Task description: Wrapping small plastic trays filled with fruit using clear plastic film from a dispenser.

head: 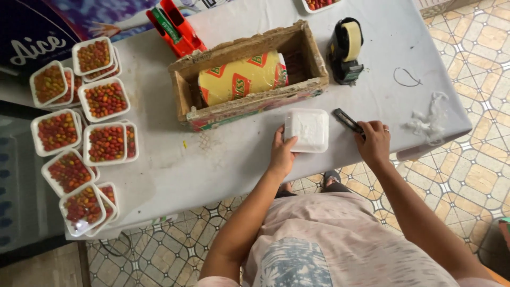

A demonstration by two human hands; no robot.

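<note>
A white foam tray (307, 129), turned bottom-up or wrapped (which cannot be told), lies on the grey table (223, 165) just in front of a wooden box (249, 74) that cradles a yellow roll of film (241, 77). The tray is held at its left edge by the left hand (281, 151), fingers curled against its side. A small dark cutter (348, 121) is gripped by the right hand (374, 141), just right of the tray and apart from it. Judged from this, a wrapping step on one tray is in hand; any cut would call for the tray to be kept steady and the blade kept clear of the left fingers. Filled trays of small red fruit (79, 138) are stacked at the far left, well apart.
</note>
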